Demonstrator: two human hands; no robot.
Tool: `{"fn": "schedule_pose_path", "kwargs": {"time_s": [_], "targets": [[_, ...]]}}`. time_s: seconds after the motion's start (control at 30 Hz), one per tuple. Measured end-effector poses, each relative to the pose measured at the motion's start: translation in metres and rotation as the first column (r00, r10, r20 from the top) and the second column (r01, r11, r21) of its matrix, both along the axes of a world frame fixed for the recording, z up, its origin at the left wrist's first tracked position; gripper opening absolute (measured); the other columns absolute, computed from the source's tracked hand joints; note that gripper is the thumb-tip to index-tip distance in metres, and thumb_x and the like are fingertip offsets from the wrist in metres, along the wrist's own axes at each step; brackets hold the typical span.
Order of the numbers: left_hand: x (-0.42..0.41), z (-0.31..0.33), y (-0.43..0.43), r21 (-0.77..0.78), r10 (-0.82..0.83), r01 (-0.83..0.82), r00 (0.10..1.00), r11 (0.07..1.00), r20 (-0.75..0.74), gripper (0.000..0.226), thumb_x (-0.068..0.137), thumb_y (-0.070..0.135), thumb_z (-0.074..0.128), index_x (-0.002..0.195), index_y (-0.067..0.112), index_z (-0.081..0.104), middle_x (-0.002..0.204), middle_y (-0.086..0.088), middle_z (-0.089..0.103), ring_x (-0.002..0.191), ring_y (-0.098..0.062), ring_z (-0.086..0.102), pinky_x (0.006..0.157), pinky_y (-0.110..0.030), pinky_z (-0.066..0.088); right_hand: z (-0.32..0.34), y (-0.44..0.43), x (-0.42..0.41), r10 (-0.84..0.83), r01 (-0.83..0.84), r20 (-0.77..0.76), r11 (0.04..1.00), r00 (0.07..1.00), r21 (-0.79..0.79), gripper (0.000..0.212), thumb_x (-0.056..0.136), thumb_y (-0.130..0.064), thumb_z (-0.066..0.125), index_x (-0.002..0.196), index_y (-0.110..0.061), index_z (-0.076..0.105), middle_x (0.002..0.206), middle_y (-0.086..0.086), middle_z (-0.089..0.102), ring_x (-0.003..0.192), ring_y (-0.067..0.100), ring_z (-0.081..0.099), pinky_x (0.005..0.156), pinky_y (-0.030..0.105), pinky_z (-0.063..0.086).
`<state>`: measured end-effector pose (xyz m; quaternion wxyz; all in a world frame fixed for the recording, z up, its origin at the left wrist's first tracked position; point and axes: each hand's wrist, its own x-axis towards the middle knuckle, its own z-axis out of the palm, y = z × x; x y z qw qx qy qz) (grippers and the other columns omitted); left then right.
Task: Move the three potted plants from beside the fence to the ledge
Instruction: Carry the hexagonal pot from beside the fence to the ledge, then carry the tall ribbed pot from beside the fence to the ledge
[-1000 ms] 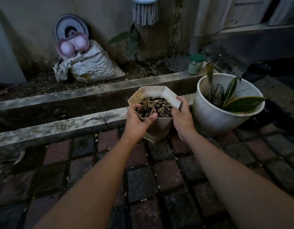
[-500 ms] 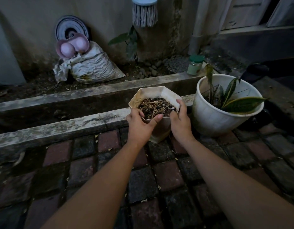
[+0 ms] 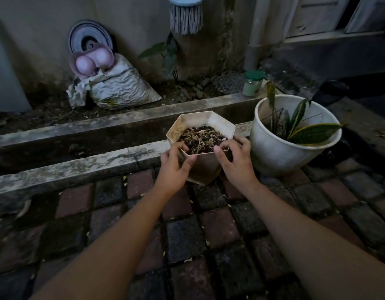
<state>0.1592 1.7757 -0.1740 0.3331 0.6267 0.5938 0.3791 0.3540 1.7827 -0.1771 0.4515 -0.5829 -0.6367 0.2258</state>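
Both hands grip the hexagonal pot (image 3: 205, 169) by its near rim: the left hand (image 3: 173, 167) has its fingers (image 3: 180, 146) curled over the edge and thumb pressed on the outer wall, and the right hand (image 3: 237, 163) clasps the other side likewise. The pot, filled with dry soil, sits against the concrete ledge (image 3: 96, 163), just beside a white round pot (image 3: 280, 154) holding a striped-leaf plant.

The light is dim. The floor (image 3: 187, 241) is of red and grey paving bricks, and a stained concrete wall (image 3: 133, 24) stands behind. A mop head (image 3: 185, 16) hangs on it.
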Motion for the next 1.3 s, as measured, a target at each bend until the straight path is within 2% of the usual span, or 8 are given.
{"fn": "schedule_pose_path", "kwargs": {"time_s": [0.1, 0.2, 0.33, 0.47, 0.57, 0.7, 1.0, 1.3], "targets": [[-0.013, 0.001, 0.004, 0.013, -0.044, 0.045, 0.996, 0.999, -0.077, 0.026, 0.097, 0.043, 0.065, 0.120, 0.036, 0.054, 0.136, -0.008, 0.039, 0.121, -0.020, 0.048, 0.108, -0.026, 0.044, -0.001, 0.000, 0.003, -0.029, 0.020, 0.121, 0.997, 0.992, 0.075, 0.017, 0.098, -0.033, 0.066, 0.098, -0.016, 0.067, 0.129, 0.020, 0.039, 0.124, 0.030, 0.043, 0.110, 0.027, 0.032], [-0.023, 0.010, 0.015, 0.003, -0.055, 0.055, 0.992, 0.998, -0.117, 0.021, 0.088, 0.045, 0.076, 0.102, 0.038, 0.062, 0.137, -0.007, 0.044, 0.111, -0.004, 0.044, 0.085, 0.006, 0.030, 0.008, 0.001, 0.009, -0.020, -0.028, 0.336, 0.990, 0.941, 0.137, 0.032, 0.099, -0.039, 0.058, 0.102, -0.011, 0.071, 0.110, 0.018, 0.045, 0.104, 0.033, 0.044, 0.091, 0.039, 0.041], [-0.028, 0.041, 0.013, -0.147, -0.039, 0.005, 0.972, 0.989, -0.230, 0.042, 0.079, 0.058, 0.079, 0.114, 0.046, 0.060, 0.139, -0.007, 0.046, 0.131, -0.025, 0.048, 0.101, -0.027, 0.040, 0.044, 0.007, 0.016, 0.163, -0.160, 0.514, 0.986, 0.842, -0.051, 0.019, 0.100, -0.033, 0.063, 0.105, -0.018, 0.072, 0.117, 0.011, 0.053, 0.111, 0.034, 0.043, 0.095, 0.048, 0.046], [-0.018, 0.109, -0.003, -0.281, -0.270, 0.158, 0.866, 0.947, -0.421, 0.081, 0.085, 0.061, 0.071, 0.145, 0.048, 0.016, 0.155, -0.007, 0.017, 0.150, -0.040, 0.029, 0.121, -0.067, 0.026, 0.105, -0.009, 0.003, 0.166, -0.110, 0.383, 0.980, 0.909, -0.164, 0.015, 0.096, -0.030, 0.066, 0.110, -0.027, 0.069, 0.121, 0.006, 0.051, 0.119, 0.034, 0.043, 0.105, 0.045, 0.039], [-0.011, 0.189, -0.016, -0.213, -0.303, 0.247, 0.905, 0.945, -0.297, 0.083, 0.087, 0.052, 0.073, 0.145, 0.048, 0.014, 0.139, 0.014, 0.011, 0.147, -0.034, 0.030, 0.121, -0.060, 0.035, 0.181, -0.027, 0.004, 0.293, -0.236, 0.332, 0.951, 0.897, -0.201, 0.023, 0.092, -0.021, 0.069, 0.114, -0.028, 0.069, 0.125, 0.002, 0.055, 0.123, 0.032, 0.048, 0.108, 0.045, 0.040], [-0.006, 0.336, -0.035, -0.199, -0.273, 0.236, 0.945, 0.951, -0.182, 0.067, 0.092, 0.047, 0.072, 0.146, 0.048, 0.033, 0.151, -0.001, 0.017, 0.145, -0.016, 0.021, 0.122, -0.036, 0.027, 0.323, -0.057, 0.018, 0.289, -0.217, 0.305, 0.944, 0.907, -0.249, 0.032, 0.088, -0.015, 0.069, 0.118, -0.027, 0.068, 0.129, -0.002, 0.063, 0.126, 0.030, 0.053, 0.107, 0.037, 0.036], [0.006, 0.738, -0.121, -0.124, -0.540, 0.525, 0.823, 0.842, -0.177, 0.052, 0.096, 0.041, 0.069, 0.144, 0.040, 0.049, 0.138, 0.003, 0.040, 0.132, -0.013, 0.030, 0.106, -0.028, 0.023, 0.733, -0.187, 0.038, -0.101, 0.177, 0.317, 0.959, 0.943, -0.221, 0.033, 0.084, -0.014, 0.063, 0.116, -0.011, 0.071, 0.120, 0.011, 0.068, 0.115, 0.036, 0.061, 0.100, 0.053, 0.048], [0.118, 0.924, -0.221, 0.244, -0.837, 0.814, 0.546, 0.527, -0.017, 0.043, 0.094, 0.015, 0.073, 0.129, 0.034, 0.057, 0.121, 0.021, 0.055, 0.120, -0.011, 0.055, 0.108, -0.033, 0.046, 0.932, -0.398, 0.083, -0.659, 0.664, 0.330, 0.739, 0.676, 0.113, 0.033, 0.084, -0.027, 0.062, 0.114, -0.022, 0.074, 0.120, 0.002, 0.071, 0.117, 0.029, 0.063, 0.106, 0.047, 0.045]]}}
